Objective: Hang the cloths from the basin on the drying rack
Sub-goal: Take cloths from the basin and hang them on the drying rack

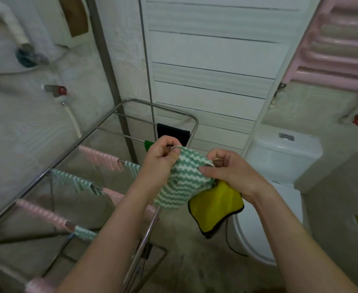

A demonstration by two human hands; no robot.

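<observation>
A green-and-white zigzag cloth (182, 180) hangs between both my hands, above the right rail of the metal drying rack (102, 123). My left hand (163, 155) pinches its upper left corner. My right hand (226, 168) pinches its upper right edge and also holds a yellow cloth with black trim (216, 206), which dangles below the palm. On the rack's bars hang pink cloths (100, 158), more green zigzag cloths (74, 180), a black cloth (172, 134) and a bright green cloth (148, 144). The basin is out of view.
A white toilet (283, 157) stands right of the rack, close under my right forearm. A white slatted panel (211, 60) fills the wall behind. A pink radiator (338, 39) is at the upper right; pipes with red valves (61, 89) line the left wall.
</observation>
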